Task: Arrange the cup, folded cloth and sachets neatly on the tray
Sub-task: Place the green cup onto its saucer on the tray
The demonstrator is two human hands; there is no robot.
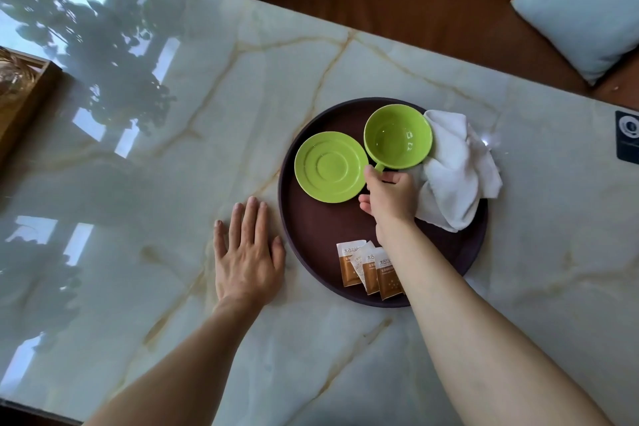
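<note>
A round dark brown tray lies on the marble table. On it a green cup stands upright and empty, right of a green saucer. My right hand grips the cup's handle from the near side. A crumpled white cloth lies over the tray's right rim, partly on the table. Three brown and white sachets overlap near the tray's front edge, partly under my right forearm. My left hand rests flat on the table, fingers spread, just left of the tray.
The glossy marble table reflects windows and a plant. A wooden box stands at the far left edge. A dark card lies at the right edge. Beyond the table are a brown sofa and a pale cushion.
</note>
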